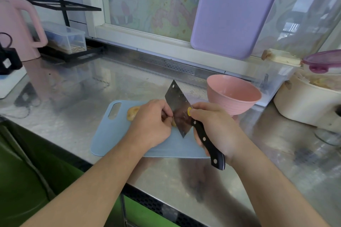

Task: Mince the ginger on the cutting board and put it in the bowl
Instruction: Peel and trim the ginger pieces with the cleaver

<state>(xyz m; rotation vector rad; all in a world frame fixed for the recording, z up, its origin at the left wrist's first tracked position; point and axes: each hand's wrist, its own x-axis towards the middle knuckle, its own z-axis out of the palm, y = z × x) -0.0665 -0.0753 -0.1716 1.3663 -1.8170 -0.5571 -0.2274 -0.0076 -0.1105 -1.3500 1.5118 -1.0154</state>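
A stainless steel surface (92, 86) is seen from above, with a pale blue cutting board (110, 140) lying at the centre of the frame. On the board, a knobbly piece of ginger (133, 113) is held down by the left hand (153, 125), whose grip is curled over it with the fingertips pinching its right end; only the left end of the ginger is exposed. A cleaver (178, 106) is held by the right hand (215, 129), the grip wrapped round its black riveted handle (208, 143) with the thumb pressed against the blade's flat. The blade is tilted, its cutting edge set against the ginger just beside the left fingertips. A pink bowl (233, 95) stands to the right of the board, touching or nearly touching its far corner, and nothing can be seen inside it.

The slicing stage appears to be in hand, and no minced pieces are visible on the board. The next move probably calls for a downward cut close to the knuckles, with the fingertips tucked back from the edge. A lilac board (234, 11) is propped against the window in the upper right of the frame.
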